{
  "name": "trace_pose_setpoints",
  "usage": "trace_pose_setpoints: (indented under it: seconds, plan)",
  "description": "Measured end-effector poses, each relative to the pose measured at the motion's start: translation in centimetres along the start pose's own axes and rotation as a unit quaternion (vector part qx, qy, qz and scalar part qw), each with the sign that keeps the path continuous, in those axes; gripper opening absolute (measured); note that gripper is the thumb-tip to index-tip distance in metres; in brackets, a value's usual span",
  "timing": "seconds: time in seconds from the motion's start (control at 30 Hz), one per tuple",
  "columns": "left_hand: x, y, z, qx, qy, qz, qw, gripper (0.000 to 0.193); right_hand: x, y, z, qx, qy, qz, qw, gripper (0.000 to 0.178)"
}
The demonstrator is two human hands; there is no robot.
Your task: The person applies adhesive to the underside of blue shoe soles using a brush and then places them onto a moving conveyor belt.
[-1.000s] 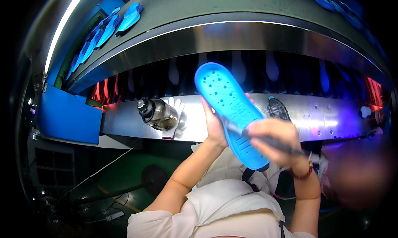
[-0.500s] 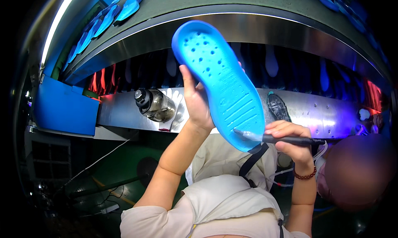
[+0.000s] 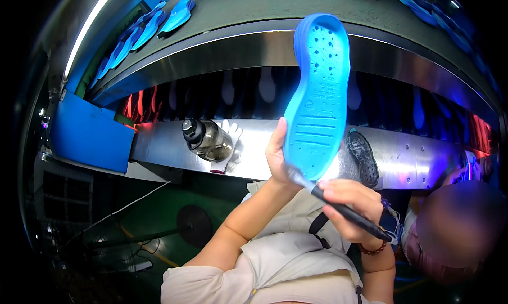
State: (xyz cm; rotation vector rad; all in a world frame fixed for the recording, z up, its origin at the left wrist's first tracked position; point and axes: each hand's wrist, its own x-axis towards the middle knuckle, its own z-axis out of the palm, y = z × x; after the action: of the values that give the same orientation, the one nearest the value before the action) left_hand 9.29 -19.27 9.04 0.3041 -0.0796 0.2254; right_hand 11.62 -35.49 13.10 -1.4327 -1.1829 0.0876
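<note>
A blue shoe sole (image 3: 316, 105) is held up over the bench, its small-holed end at the top and its ribbed face toward me. My left hand (image 3: 278, 158) grips its lower left edge, with the thumb along the side and the other fingers hidden behind. My right hand (image 3: 352, 206) is closed round a black-handled, pen-like tool (image 3: 349, 214) with a silver tip and a pale cable at its rear. The tip is at the sole's lower left rim, close to my left hand; whether it touches, I cannot tell.
A dark bottle (image 3: 209, 140) stands on the metal bench (image 3: 254, 163) beside a white glove (image 3: 233, 140). A dark sole (image 3: 362, 158) lies right of centre. Several blue soles (image 3: 177, 15) rest on the green belt (image 3: 264, 5) beyond. Another person (image 3: 423, 240) is close at my right.
The blue sole has moved right and turned more upright. The tool's tip has shifted from the sole's lower face to its lower left rim, and its handle now slants down to the right.
</note>
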Motion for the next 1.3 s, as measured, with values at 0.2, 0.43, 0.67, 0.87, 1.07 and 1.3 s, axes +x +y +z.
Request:
trace_pose_setpoints:
  seconds: [0.2, 0.43, 0.67, 0.87, 1.07, 1.3]
  plan:
    - [0.3, 0.9, 1.0, 0.042, 0.004, -0.028, 0.999, 0.058, 0.9, 1.2, -3.2, -0.036, -0.07, -0.007, 0.997, 0.021]
    - [1.4, 2.1, 1.2, 0.06, 0.049, -0.1, 0.992, 0.067, 1.0, 0.7, -2.4, -0.012, -0.117, -0.033, 0.992, 0.02]
    - [1.9, 3.6, 1.5, 0.201, 0.07, -0.341, 0.916, 0.053, 0.7, 0.5, -5.3, -0.08, -0.214, 0.033, 0.973, 0.024]
    - [1.4, 4.2, 2.8, 0.354, 0.082, -0.434, 0.824, 0.058, 0.6, 0.3, -6.7, -0.063, -0.221, 0.043, 0.972, 0.019]
    - [0.5, 4.6, 3.6, 0.433, 0.084, -0.425, 0.791, 0.064, 1.0, -0.5, -8.4, -0.046, -0.352, 0.076, 0.932, 0.024]
    - [-0.2, 5.6, 2.3, 0.378, 0.078, -0.404, 0.829, 0.065, 0.2, 0.6, -9.7, -0.108, -0.318, 0.066, 0.94, 0.02]
